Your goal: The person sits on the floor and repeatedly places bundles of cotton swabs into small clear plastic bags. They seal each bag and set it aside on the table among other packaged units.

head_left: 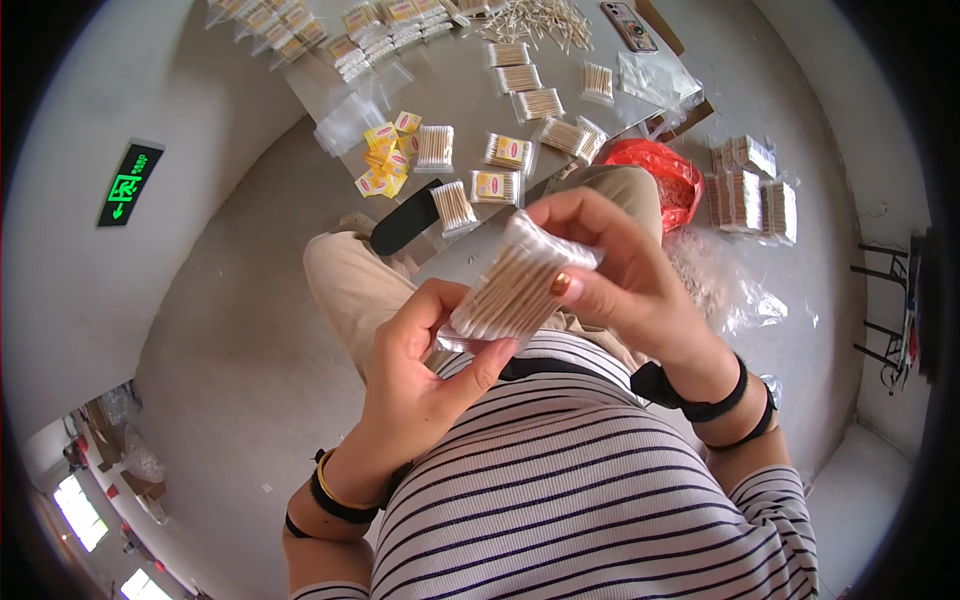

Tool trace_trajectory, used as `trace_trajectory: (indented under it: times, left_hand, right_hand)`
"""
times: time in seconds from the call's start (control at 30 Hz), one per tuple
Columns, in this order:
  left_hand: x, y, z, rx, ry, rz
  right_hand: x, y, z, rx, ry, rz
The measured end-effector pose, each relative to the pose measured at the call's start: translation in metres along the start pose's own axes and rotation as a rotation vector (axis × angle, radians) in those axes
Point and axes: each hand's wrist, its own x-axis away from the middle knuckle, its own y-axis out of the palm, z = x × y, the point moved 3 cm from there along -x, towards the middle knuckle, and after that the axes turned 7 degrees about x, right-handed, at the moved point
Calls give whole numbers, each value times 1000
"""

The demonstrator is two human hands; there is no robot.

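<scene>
Two grips, the left hand [418, 375] at the lower end and the right hand [640, 278] at the upper, pinch a clear plastic packet of white-tipped wooden swabs [512, 285] above the lap. Beyond, small yellow-and-white cards [384, 160] lie on the grey surface [455, 92] near similar filled packets [435, 148]; farther off spreads a loose swab pile [542, 22].

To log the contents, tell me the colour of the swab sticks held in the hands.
The swab sticks are pale tan; the head view shows them best.
</scene>
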Motion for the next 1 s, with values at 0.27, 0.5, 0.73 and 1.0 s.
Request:
trace_trajectory:
  times: [0.27, 0.5, 0.73, 1.0]
  left_hand:
    - [-11, -9, 5, 117, 127, 103]
    - [-38, -12, 16, -104, 384, 272]
    - [-47, -11, 23, -347, 558, 412]
    - [-45, -17, 24, -393, 626, 404]
  right_hand:
    - [-13, -4, 4, 183, -159, 167]
    - [-35, 17, 1, 450, -475, 327]
    - [-48, 23, -25, 888, -585, 413]
    - [-51, 25, -14, 500, -352, 290]
